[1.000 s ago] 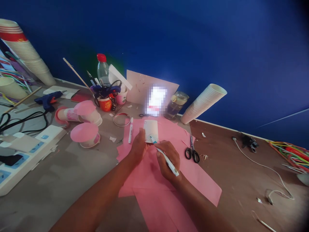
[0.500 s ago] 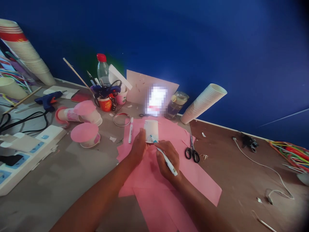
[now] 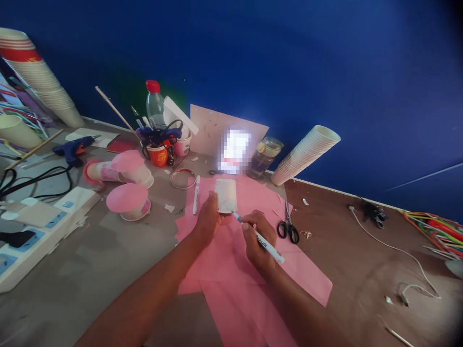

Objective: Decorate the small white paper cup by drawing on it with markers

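My left hand (image 3: 208, 218) is closed on the left side of a white paper cup (image 3: 226, 195), which has faint bluish marks near its lower edge. In my right hand (image 3: 261, 241) I grip a white marker (image 3: 269, 246) with a light blue front end. Its tip is at the cup's lower right edge; I cannot tell whether it touches. Both hands are over pink paper sheets (image 3: 246, 265). To the left of the cup lies another white marker (image 3: 196, 195). Black-handled scissors (image 3: 288, 226) rest to the right of my right hand.
Behind the cup stand a bright, blurred screen (image 3: 235, 150) and a lidded jar (image 3: 265, 156). Stacked paper cups (image 3: 306, 155) lean on the right. Pink-topped cups (image 3: 127, 198), a glue gun (image 3: 74, 150) and a power strip (image 3: 47, 226) are on the left. A white cable (image 3: 387, 248) trails at right.
My right hand has moved a little right and down with the marker, drawing its tip from the cup's front to the lower right edge. My left hand and the cup have barely moved.
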A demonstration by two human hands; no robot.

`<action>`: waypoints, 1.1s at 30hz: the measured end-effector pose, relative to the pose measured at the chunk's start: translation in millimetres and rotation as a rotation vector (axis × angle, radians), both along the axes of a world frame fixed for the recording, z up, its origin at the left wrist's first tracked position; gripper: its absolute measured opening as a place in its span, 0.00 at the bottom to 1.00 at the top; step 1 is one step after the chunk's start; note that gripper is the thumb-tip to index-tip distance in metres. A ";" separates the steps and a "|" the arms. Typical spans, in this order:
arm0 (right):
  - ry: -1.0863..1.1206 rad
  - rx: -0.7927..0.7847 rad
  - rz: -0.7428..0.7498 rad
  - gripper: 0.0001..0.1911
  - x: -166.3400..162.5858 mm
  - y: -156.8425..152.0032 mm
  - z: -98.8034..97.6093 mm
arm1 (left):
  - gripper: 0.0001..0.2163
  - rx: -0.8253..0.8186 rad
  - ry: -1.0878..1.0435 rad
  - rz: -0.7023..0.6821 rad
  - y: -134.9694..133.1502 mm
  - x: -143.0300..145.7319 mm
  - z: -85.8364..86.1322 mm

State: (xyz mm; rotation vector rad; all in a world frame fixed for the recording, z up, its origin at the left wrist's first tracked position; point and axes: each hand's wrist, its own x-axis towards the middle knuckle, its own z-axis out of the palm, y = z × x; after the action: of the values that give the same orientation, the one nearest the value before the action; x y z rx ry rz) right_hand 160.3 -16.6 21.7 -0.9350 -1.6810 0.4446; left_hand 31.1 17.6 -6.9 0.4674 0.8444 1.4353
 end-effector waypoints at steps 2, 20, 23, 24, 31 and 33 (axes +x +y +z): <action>0.044 -0.023 -0.007 0.07 1.8 1.0 -0.9 | 0.26 -0.010 0.014 -0.010 -0.4 -0.4 0.3; -0.012 0.030 0.090 0.09 -1.8 1.9 0.3 | 0.26 0.014 0.060 -0.017 -4.4 -0.4 7.4; -0.009 0.012 0.039 0.07 -0.9 1.2 0.1 | 0.27 0.005 0.038 -0.001 -1.9 -0.2 3.1; 0.005 0.002 0.021 0.06 -0.5 1.1 -0.3 | 0.27 0.000 0.034 0.001 -1.1 -0.2 1.6; 0.094 0.032 0.112 0.08 0.9 0.3 2.3 | 0.27 -0.012 0.029 0.002 -0.6 -0.1 0.8; 0.048 0.046 0.166 0.10 -0.2 -0.1 4.5 | 0.26 -0.012 0.027 0.017 -1.5 0.3 2.8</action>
State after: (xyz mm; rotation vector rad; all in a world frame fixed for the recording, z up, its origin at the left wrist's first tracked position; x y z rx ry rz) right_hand 160.1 -16.7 26.2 -0.7489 -1.7245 0.5326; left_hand 31.4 16.1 -4.1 0.4722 0.8804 1.4418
